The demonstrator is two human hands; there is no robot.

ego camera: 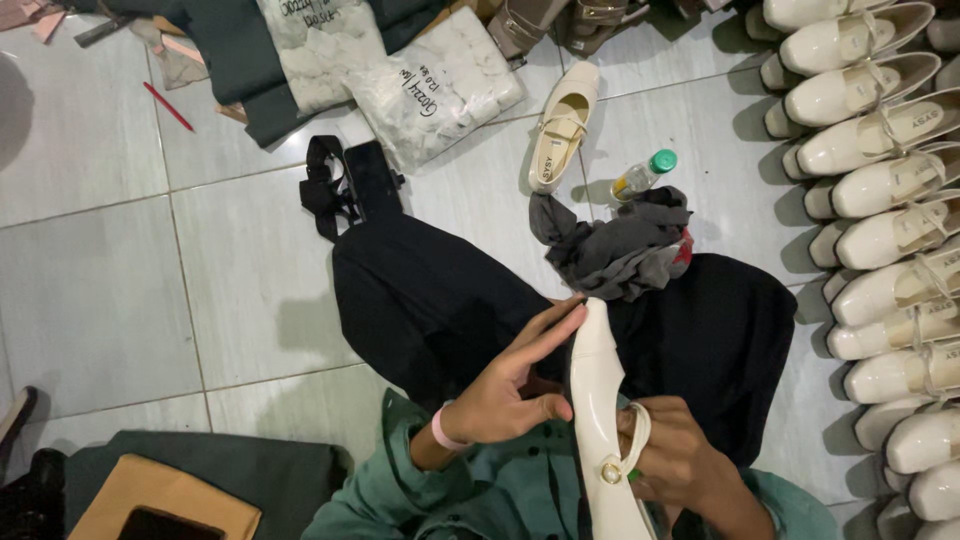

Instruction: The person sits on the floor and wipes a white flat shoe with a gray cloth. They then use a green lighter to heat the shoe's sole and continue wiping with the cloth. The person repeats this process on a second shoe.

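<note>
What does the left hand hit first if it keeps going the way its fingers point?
The left hand points up and right, fingertips already at the toe of the cream strapped flat shoe. Straight on, it would likely meet the crumpled grey cloth on the black-clad lap; depth is unclear.

Around you, a floor of large pale grey glossy tiles (pixel 100 290) with thin dark grout lines, catching soft overhead light; shadows pool at the upper left corner.
</note>
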